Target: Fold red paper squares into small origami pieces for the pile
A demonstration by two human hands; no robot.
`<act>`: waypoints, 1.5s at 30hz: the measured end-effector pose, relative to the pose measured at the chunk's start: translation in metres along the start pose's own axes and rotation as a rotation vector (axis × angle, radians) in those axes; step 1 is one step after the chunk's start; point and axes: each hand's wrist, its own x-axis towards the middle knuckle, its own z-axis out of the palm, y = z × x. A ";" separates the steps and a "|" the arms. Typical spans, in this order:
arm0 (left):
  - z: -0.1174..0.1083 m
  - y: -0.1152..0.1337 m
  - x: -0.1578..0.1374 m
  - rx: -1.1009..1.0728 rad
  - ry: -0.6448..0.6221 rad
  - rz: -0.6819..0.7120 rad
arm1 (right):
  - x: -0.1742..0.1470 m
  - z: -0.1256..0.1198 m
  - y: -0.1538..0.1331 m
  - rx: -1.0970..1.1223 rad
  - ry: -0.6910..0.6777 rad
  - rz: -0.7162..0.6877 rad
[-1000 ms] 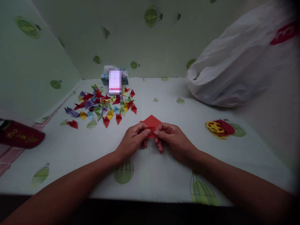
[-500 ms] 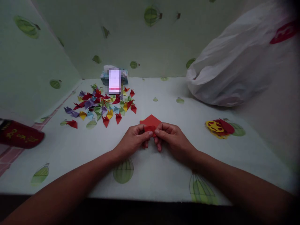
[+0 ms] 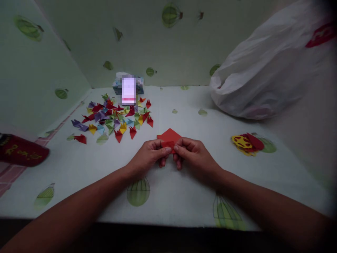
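Note:
Between my two hands is a small piece of red origami paper [image 3: 168,144], pinched at its near edge. My left hand [image 3: 154,151] is closed on its left side, thumb on top. My right hand [image 3: 190,151] grips the right side the same way, the two thumbs almost meeting. Just beyond my fingers, a larger red paper shape [image 3: 170,134] with a pointed top shows; whether it is part of the held piece or lies beneath it, I cannot tell. Folded paper cranes [image 3: 110,119] in several colours lie in a loose heap beyond my left hand.
A tissue box [image 3: 140,86] stands at the back behind a lit phone [image 3: 129,90]. A bulging white plastic bag [image 3: 252,80] fills the back right. Yellow and red paper cut-outs [image 3: 246,143] lie at right. A dark red container [image 3: 23,150] rests at the left edge.
My hands hold the red paper in nearly the same place. The whole view has shifted very slightly.

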 end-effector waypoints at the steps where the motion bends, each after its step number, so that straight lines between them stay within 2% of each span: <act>1: 0.000 0.000 0.000 0.009 0.001 0.001 | -0.001 0.001 -0.001 -0.028 0.015 -0.005; 7: 0.005 0.000 -0.001 0.058 0.066 0.019 | -0.002 0.005 0.000 -0.109 0.098 -0.022; 10: 0.005 0.001 -0.001 0.087 0.082 0.014 | -0.002 0.004 0.000 -0.098 0.089 -0.021; 16: 0.001 0.004 -0.001 0.037 0.011 0.003 | -0.002 -0.001 -0.001 -0.003 -0.012 -0.037; 23: -0.003 0.001 0.001 0.021 -0.078 0.035 | 0.002 -0.003 0.001 0.056 -0.043 -0.028; 30: 0.002 0.003 -0.001 0.112 0.033 0.042 | 0.002 0.002 0.002 -0.093 0.063 -0.013; 40: 0.003 0.009 -0.002 0.151 -0.002 -0.042 | 0.001 0.000 0.002 -0.068 0.001 -0.020; 45: 0.003 0.008 -0.001 0.158 0.042 -0.011 | 0.002 -0.001 0.003 -0.022 0.020 0.009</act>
